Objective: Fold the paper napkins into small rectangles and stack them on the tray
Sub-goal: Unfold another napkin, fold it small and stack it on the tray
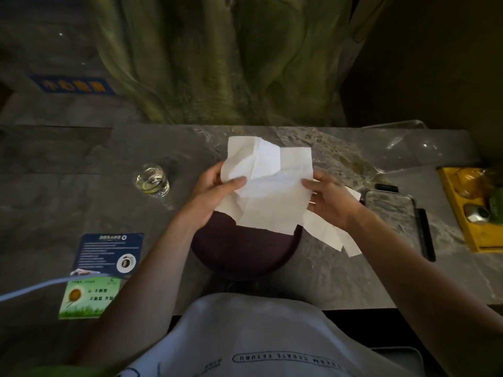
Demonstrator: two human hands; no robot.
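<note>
A creased white paper napkin point(268, 186) is spread open in the air above a dark round tray point(245, 254) at the middle of the stone counter. My left hand point(217, 186) pinches its left edge, thumb on top. At the napkin's right edge, my right hand point(330, 198) grips it with thumb and fingers. More white napkins point(330, 235) lie flat on the counter just right of the tray, partly under my right hand. The tray's visible part is bare; its far side is hidden by the held napkin.
A small glass of water point(153, 180) stands to the left. Two printed cards point(109, 253) lie at the front left. A phone point(389, 210) and a black pen point(426, 234) sit right of the napkins, with a yellow tray point(460, 213) beyond.
</note>
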